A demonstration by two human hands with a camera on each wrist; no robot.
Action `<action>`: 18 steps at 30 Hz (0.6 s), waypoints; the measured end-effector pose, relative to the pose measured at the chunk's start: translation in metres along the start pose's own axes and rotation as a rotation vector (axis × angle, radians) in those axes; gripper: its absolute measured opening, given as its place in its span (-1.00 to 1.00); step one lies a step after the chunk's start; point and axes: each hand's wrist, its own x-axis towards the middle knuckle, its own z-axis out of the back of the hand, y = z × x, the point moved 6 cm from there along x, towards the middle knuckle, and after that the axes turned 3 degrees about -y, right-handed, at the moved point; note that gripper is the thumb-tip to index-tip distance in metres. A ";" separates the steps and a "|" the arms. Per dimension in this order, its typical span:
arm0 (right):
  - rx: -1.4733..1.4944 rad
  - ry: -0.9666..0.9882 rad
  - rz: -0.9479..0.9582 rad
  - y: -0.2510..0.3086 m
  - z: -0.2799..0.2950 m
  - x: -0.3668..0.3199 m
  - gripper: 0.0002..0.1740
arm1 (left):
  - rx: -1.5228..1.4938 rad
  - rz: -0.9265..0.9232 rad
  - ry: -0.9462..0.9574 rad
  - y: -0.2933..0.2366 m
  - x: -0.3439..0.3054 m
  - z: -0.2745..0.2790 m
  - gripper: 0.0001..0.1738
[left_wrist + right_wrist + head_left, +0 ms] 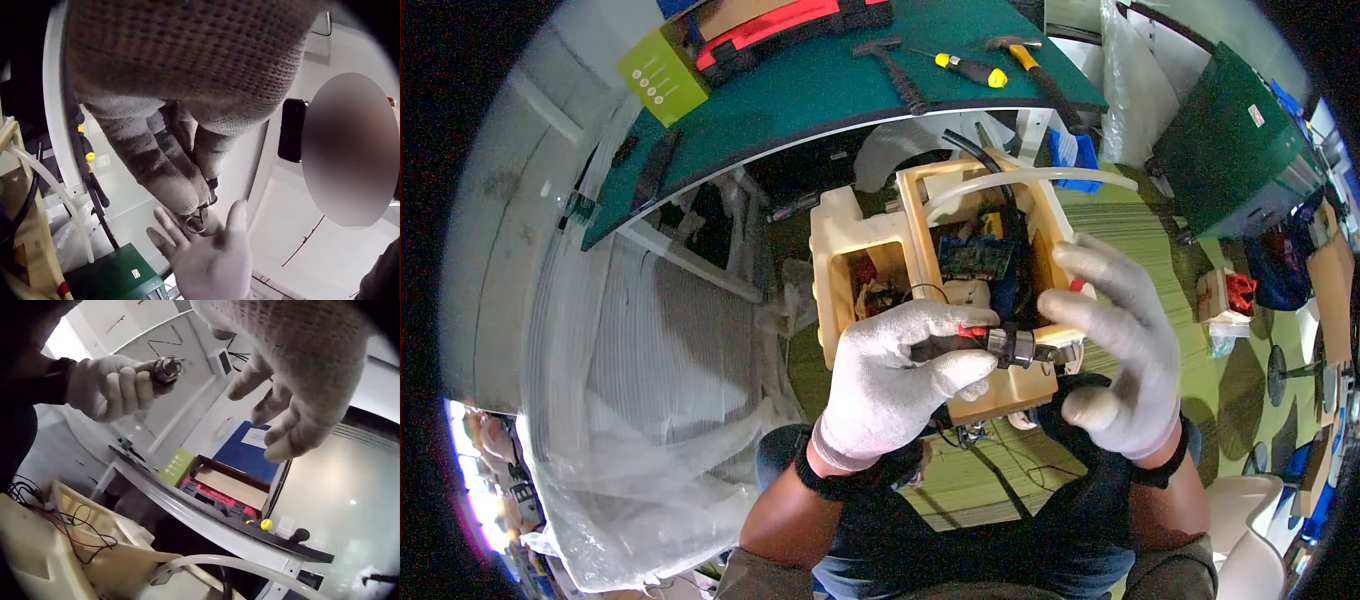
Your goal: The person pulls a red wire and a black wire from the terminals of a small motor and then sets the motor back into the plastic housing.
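Note:
My gloved left hand pinches a small black-and-silver key switch between thumb and fingers. From its front end sticks a key with a ring, and something red shows at its back end. To the right, my gloved right hand has its fingers spread and bent a little, with nothing in them. Below both hands stands a cream plastic machine housing with open compartments. Inside lie a circuit board and wires. A translucent hose arches over the housing's far side.
Beyond the housing is a green-topped workbench bearing a dark hammer, a screwdriver, a claw hammer and a green box. Plastic-wrapped sheets stand at left. A dark green cabinet stands at right.

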 end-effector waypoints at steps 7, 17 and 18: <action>0.331 0.114 0.264 0.043 0.003 0.005 -0.25 | -0.010 0.014 -0.032 0.000 0.002 0.004 -0.77; 0.364 -0.098 0.039 0.017 0.018 -0.004 -0.20 | -0.018 -0.006 -0.060 0.001 0.002 0.004 -0.81; 0.364 -0.094 0.044 0.017 0.017 -0.004 -0.20 | -0.025 -0.003 -0.059 0.001 0.002 0.004 -0.82</action>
